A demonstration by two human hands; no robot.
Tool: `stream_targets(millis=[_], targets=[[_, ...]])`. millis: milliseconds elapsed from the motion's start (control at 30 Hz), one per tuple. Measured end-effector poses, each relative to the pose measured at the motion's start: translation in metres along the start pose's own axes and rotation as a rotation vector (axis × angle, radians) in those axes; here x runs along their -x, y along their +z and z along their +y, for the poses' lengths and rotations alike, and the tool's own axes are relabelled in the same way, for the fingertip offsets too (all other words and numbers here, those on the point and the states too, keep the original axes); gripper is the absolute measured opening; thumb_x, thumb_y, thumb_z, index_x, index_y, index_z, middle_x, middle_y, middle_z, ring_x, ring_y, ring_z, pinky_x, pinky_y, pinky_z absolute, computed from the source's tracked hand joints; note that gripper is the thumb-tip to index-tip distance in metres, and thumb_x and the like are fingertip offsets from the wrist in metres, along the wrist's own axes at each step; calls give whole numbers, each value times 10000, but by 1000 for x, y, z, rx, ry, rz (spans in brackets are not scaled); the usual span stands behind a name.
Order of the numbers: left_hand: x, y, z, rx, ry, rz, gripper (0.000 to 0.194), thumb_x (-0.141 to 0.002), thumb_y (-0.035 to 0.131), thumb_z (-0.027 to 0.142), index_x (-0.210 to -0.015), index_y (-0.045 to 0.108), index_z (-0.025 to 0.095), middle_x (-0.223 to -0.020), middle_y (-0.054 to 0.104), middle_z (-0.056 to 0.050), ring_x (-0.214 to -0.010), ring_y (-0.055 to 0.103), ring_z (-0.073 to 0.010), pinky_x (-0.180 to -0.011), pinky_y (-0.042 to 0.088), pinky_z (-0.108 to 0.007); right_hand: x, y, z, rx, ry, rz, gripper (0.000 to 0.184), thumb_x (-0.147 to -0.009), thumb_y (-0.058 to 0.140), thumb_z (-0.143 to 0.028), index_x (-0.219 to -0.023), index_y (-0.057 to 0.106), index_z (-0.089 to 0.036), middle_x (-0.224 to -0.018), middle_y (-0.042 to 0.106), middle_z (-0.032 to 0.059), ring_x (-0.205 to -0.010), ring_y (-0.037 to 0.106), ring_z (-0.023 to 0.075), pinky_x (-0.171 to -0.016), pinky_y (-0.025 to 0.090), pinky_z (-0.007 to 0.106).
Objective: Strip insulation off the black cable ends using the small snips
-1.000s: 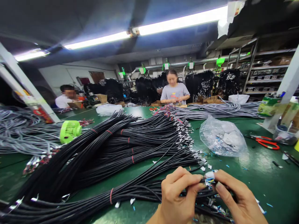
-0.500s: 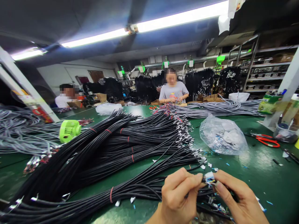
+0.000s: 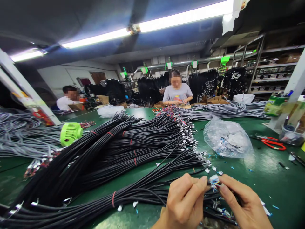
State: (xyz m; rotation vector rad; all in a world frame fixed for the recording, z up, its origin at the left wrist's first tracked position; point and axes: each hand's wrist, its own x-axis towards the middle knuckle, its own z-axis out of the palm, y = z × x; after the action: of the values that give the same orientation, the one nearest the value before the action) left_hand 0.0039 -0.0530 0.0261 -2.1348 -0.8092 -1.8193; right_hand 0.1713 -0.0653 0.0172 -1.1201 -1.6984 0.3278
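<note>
Near the front edge, my left hand (image 3: 184,198) is closed, thumb and forefinger pinching a black cable just behind its stripped end. Thin coloured wires and a white wrap (image 3: 214,180) stick out of that cable end. My right hand (image 3: 245,202) pinches the wires at the tip, thumb below and forefinger above. Under both hands lie more black cables (image 3: 143,192), a bundle tied with a red band (image 3: 113,198). Some loose cable ends with white scraps show between the hands.
Large black cable bundles (image 3: 114,149) cover the left and middle of the green table. To the right are a clear bag of scraps (image 3: 227,140), red-handled pliers (image 3: 274,143) and a green fan (image 3: 71,133) at left. A co-worker (image 3: 177,92) sits across the table.
My hands stay almost in place, with the left shifted slightly right. The white wrap and wires at the cable end have turned a little. The co-worker's head has tipped slightly.
</note>
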Motion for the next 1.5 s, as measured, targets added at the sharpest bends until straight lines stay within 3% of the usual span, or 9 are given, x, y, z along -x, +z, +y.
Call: stream_targets(millis=[200, 467, 667, 800, 933, 1067, 1200, 1367, 1500], targets=[[5, -1, 2, -84, -53, -23, 154, -829, 608, 74, -951, 645, 160, -683, 665, -9, -556, 609, -107, -542, 478, -207, 5, 2, 6, 92, -47, 20, 240, -853, 574, -333, -957, 747, -203, -940, 764, 69, -845, 730, 213, -744, 585, 236], [-3, -5, 3, 38, -137, -226, 139, -890, 482, 87, -881, 607, 145, -682, 637, -39, -574, 561, -133, -526, 403, -232, 1, 0, 0, 86, -222, 123, 206, -823, 596, -190, -991, 709, -223, -934, 753, 50, -785, 722, 194, -713, 583, 235], [-16, -8, 4, 269, -492, -441, 318, -913, 443, 184, -646, 609, 141, -571, 565, -20, -525, 500, -112, -503, 342, -215, -2, -4, 8, 148, -265, 47, 171, -833, 597, -221, -949, 720, -203, -892, 759, 52, -808, 729, 191, -743, 572, 207], [-17, -6, 4, 402, -671, -471, 366, -901, 471, 220, -584, 627, 122, -498, 510, -1, -453, 430, -87, -456, 312, -202, -6, -6, 6, 98, -116, 72, 157, -846, 588, -287, -917, 712, -223, -802, 747, 20, -756, 722, 180, -669, 568, 184], [-14, -3, 5, 287, -558, -376, 206, -812, 581, 167, -654, 695, 99, -547, 588, -41, -509, 493, -116, -488, 330, -220, -8, -5, -7, -116, 51, 116, 104, -791, 644, -337, -804, 672, -238, -667, 629, -22, -515, 577, 116, -438, 461, 169], [-9, 0, 6, 263, -455, -349, 167, -802, 586, 131, -685, 696, 85, -550, 606, -52, -503, 514, -122, -493, 354, -225, -8, -2, -16, -188, 87, 153, 59, -774, 653, -262, -720, 674, -254, -647, 580, -34, -489, 480, 95, -440, 379, 197], [-7, 1, 8, 230, -446, -315, 148, -797, 595, 117, -682, 684, 92, -558, 618, -48, -500, 523, -118, -488, 363, -221, -5, 0, -14, -217, 99, 154, 43, -769, 651, -239, -746, 679, -262, -599, 546, -41, -447, 409, 94, -413, 315, 226], [-5, 2, 10, 184, -449, -292, 119, -792, 605, 112, -692, 670, 106, -566, 624, -34, -492, 535, -113, -482, 367, -218, -3, 3, -15, -238, 99, 149, 33, -761, 638, -227, -736, 650, -247, -631, 545, -34, -449, 388, 91, -402, 290, 231], [-2, 4, 10, 120, -347, -267, 87, -780, 613, 78, -719, 663, 115, -578, 613, -22, -506, 532, -112, -496, 353, -229, -8, 1, -13, -274, 220, 104, 101, -730, 678, -292, -686, 621, -221, -602, 497, -34, -478, 397, 97, -417, 312, 223]])
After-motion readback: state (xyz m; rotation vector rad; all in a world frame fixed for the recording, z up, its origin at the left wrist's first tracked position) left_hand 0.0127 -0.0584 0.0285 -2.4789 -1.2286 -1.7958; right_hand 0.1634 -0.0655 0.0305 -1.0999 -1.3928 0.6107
